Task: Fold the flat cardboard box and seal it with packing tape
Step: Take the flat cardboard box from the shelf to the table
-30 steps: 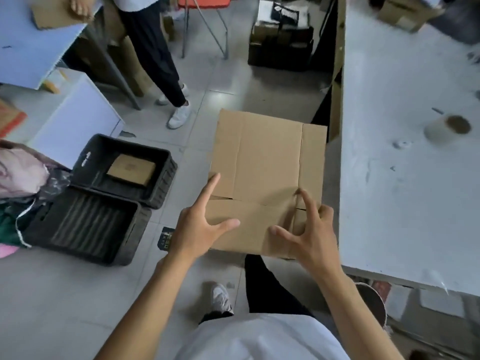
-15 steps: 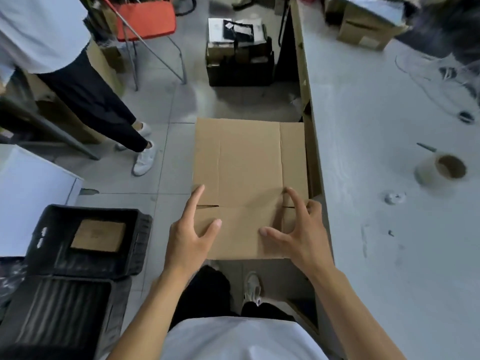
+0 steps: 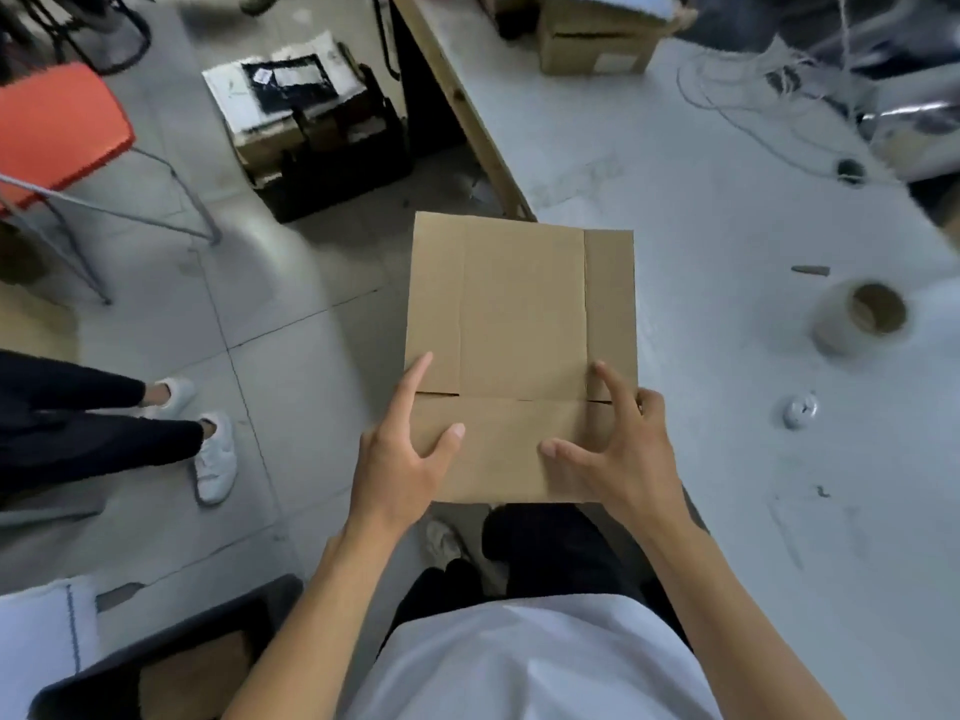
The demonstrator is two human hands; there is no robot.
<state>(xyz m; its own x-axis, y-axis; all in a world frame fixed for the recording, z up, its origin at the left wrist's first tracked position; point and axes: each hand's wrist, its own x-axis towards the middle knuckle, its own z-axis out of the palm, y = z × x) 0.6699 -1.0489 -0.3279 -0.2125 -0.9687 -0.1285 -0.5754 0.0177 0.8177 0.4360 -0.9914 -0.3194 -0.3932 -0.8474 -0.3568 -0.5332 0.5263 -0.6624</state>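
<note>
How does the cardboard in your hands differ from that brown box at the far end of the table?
The flat cardboard box is still unfolded, a single flat sheet with creases and flap slits showing; the brown box is already formed into a closed block. The flat one is held off the table by the left hand and right hand; the formed one rests on the table. The formed one carries a pale label; the flat one looks bare. Both are plain brown cardboard.

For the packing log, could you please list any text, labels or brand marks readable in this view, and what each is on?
No text can be read.
Flat cardboard box held in both hands: plain, no print.
White label on the closed carton on the table: too blurred.
Papers on the black crate: too blurred.
</note>
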